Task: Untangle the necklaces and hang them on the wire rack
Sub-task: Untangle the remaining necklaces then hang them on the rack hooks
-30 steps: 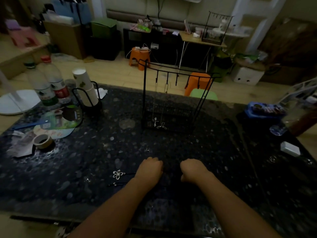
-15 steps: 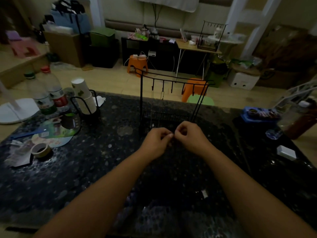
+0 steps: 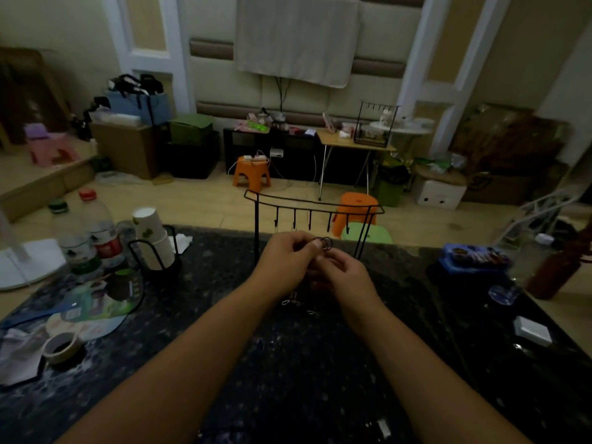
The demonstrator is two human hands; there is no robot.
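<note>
Two bare hands, left hand (image 3: 285, 261) and right hand (image 3: 344, 274), pinch a thin dark necklace loop (image 3: 326, 243) together before a black wire rack (image 3: 312, 208) on a dark table (image 3: 320, 363).

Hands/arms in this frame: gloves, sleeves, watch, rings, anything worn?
Nothing worn that shows. Left hand and right hand are bare, no gloves. Both forearms are bare to the frame edge: no sleeves, watch or bands in view. No rings visible on the fingers, though the light is dim.

One camera sits on the person's head, looking forward and down, close to the dark table (image 3: 320, 363), the room far behind
</note>
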